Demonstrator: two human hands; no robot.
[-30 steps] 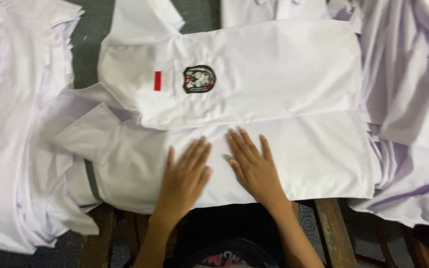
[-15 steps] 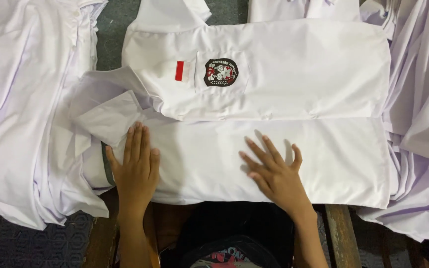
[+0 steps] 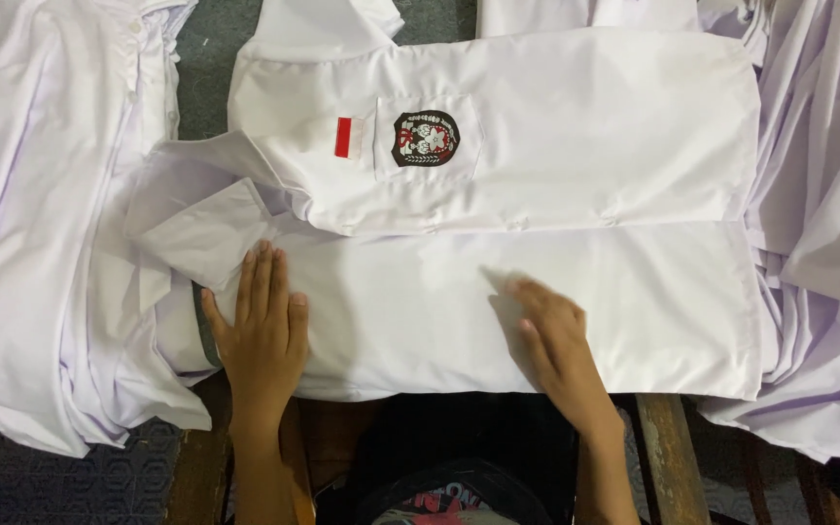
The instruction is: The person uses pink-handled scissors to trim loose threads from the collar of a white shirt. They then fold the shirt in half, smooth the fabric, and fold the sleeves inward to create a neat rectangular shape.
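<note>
A white short-sleeved shirt (image 3: 556, 185) lies spread flat in front of me, collar to the left, with a dark round badge (image 3: 426, 138) on its chest pocket and a small red and white patch (image 3: 346, 137) beside it. My left hand (image 3: 262, 326) rests flat, fingers together, on the shirt's near panel close to the sleeve. My right hand (image 3: 551, 335) lies palm down on the same panel further right, fingers blurred. Neither hand holds anything.
A pile of white shirts (image 3: 41, 194) lies at the left and another heap of white cloth (image 3: 823, 214) at the right. More white fabric (image 3: 585, 12) shows at the far edge. A wooden slatted bench (image 3: 668, 457) edge is below the shirt.
My hands have slid apart across the near panel: the left one went left toward the sleeve, the right one moved right. The view has shifted slightly.
</note>
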